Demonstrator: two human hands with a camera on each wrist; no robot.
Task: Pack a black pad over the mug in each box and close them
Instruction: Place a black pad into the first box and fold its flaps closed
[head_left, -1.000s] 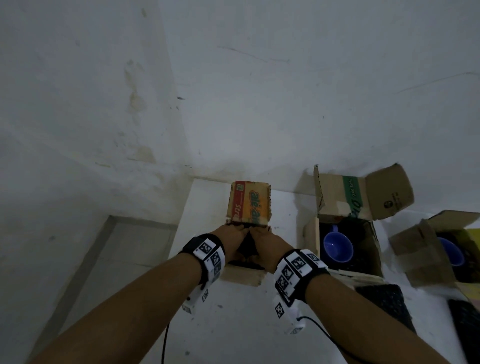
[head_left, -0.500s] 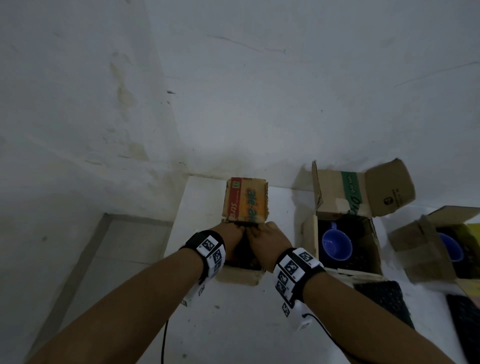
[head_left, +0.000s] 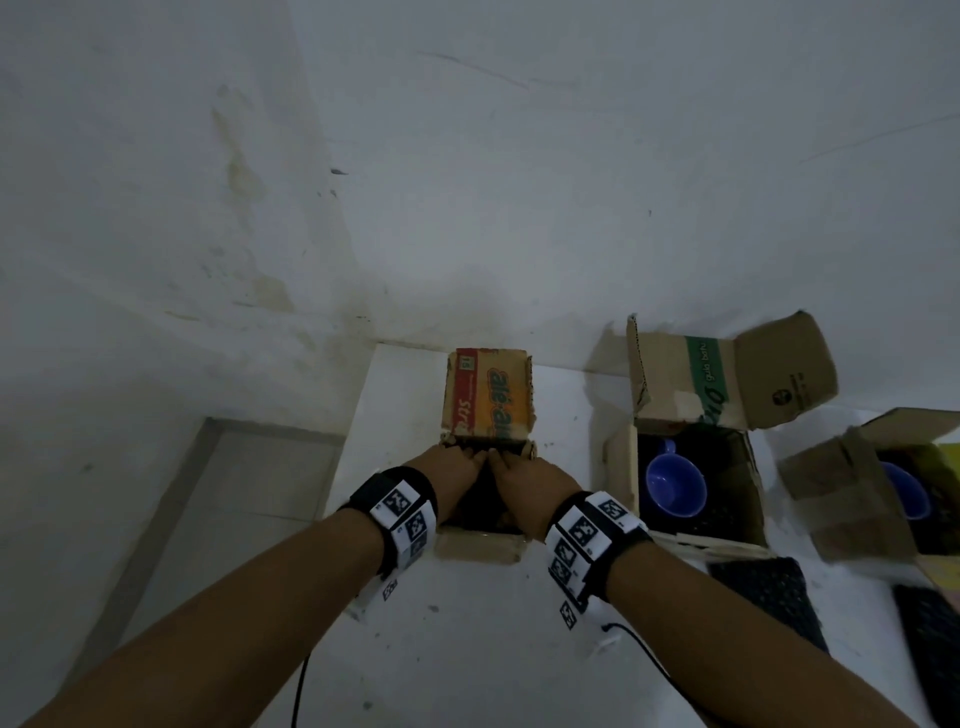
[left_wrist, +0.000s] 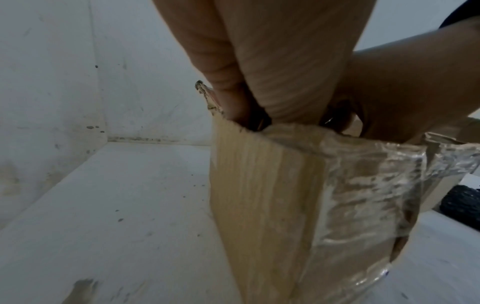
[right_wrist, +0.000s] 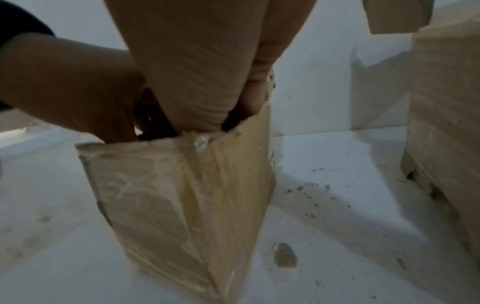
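Here, from the head view, both your hands reach into the small cardboard box (head_left: 480, 540) at the back left of the white counter (head_left: 467, 649): your left hand (head_left: 451, 467) and right hand (head_left: 530, 480) lie side by side, fingers pointing down into its dark inside, where a black pad (head_left: 485, 501) shows between them. The box's printed orange and red back flap (head_left: 488, 397) stands upright behind your fingertips. To the right, well apart, a second open box (head_left: 696, 483) holds a round blue mug (head_left: 674, 488) on a dark lining, its brown flaps raised, and a third open box (head_left: 878, 493) at the frame edge holds another blue mug (head_left: 906, 491). Two more black textured pads (head_left: 769, 597) lie on the counter in front of those boxes. From the left wrist, your left hand (left_wrist: 272, 78) goes straight down past the torn rim of the box (left_wrist: 259, 205), whose corrugated wall carries crinkled clear tape; the grip is hidden inside, so I cannot tell how it stands. From the right wrist, your right hand (right_wrist: 197, 82) likewise plunges past the ragged taped edge of the box (right_wrist: 182, 195), its grip unseen too.
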